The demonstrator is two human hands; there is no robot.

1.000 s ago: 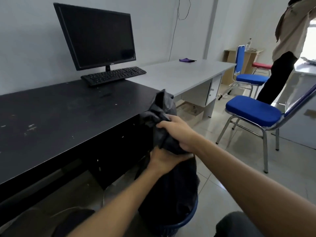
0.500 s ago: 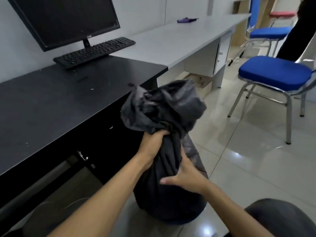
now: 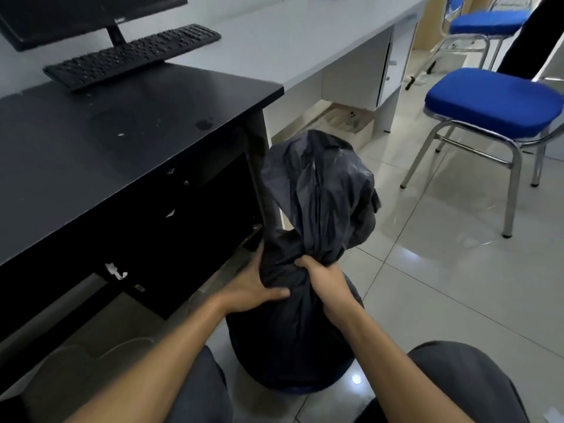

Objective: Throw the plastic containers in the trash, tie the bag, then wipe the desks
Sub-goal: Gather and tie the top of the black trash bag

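Bag (image 3: pixel 317 331): black, on the tiled floor, seated in a blue bin (image 3: pixel 305 390) tight against the corner of the black desk (image 3: pixel 106 141). Neck gathered and twisted into a rope, loose top billowing above it. Right hand (image 3: pixel 326 279) clenched round that neck. Left hand (image 3: pixel 247 288) clasped on the shoulder just below, thumb across the front, fingers round the far side. Close together, nearly touching, both clamped on plastic.

Roles swapped since half a second ago: then left fist on the neck and right palm flat against the side, now right on the neck and left bracing beneath. A second ago, both stacked at the neck, with the monitor (image 3: pixel 76 16) in full view. View since tipped down towards the floor, leaving only its lower edge and the keyboard (image 3: pixel 131 54). Loose top also taller and more tightly wrung than before.

For the task: containers presumably inside already (none seen, contents hidden), tying under way, no knot visible yet. Likely next: loop the tail round and pull it through without letting the twist unwind. Wiping not begun. Specks and a smudge on the black desk, grey desk (image 3: pixel 290 35) beyond, no cloth in either hand.
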